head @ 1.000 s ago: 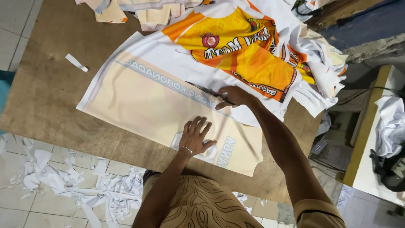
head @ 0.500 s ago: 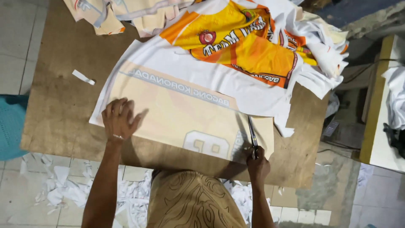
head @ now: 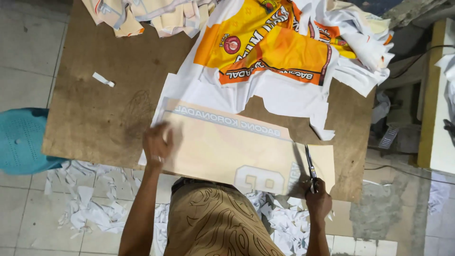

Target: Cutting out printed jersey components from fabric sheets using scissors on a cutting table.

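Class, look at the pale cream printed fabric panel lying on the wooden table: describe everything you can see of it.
The cream fabric panel is a long, roughly rectangular piece of thin printed cloth, lying flat near the table's front edge. A grey band with lettering runs along its far edge, and a large pale numeral sits near its near edge. The left hand presses its left end flat. At its right end, scissors held by the right hand rest on it, blades pointing away.
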